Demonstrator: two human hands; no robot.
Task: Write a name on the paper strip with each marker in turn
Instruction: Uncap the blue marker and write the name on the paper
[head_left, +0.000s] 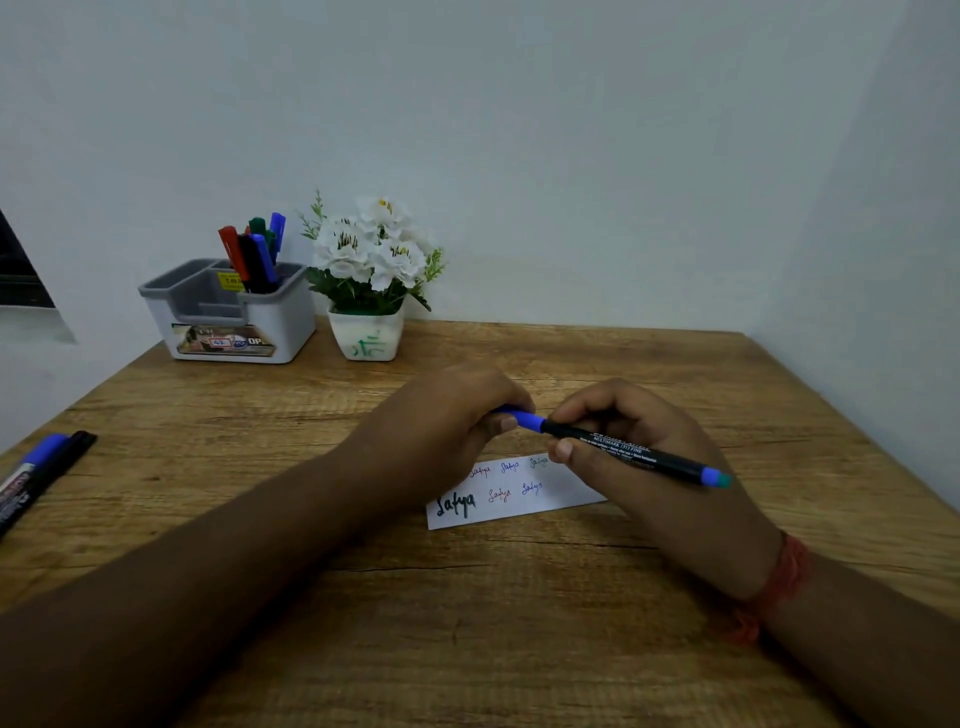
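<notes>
Grip, right hand (623, 431): fingers and thumb pinched round the black barrel of a blue fine-tip marker (623, 451), tail end sticking out to the right past the knuckles.
Grip, left hand (467, 410): closed round the marker's blue cap (522, 417), just left of the right-hand pinch; the two hands nearly touch.
Cap: looks seated or close to it; I cannot tell whether it is being pulled off or pushed on.
Paper strip (511, 493): flat on the wooden table (467, 623), directly under and just nearer than the two hands, partly covered by them.
Done so far: one bold dark name at the strip's left end, plus five smaller ones in red and blue, set in two rows.
Left to do: bare paper remains at the strip's right end; several markers (254, 249) stand in the grey organiser (228, 312) well beyond the left hand, so I judge the round unfinished.
Set aside: two markers (41, 470) lying far to the left of the grip.
</notes>
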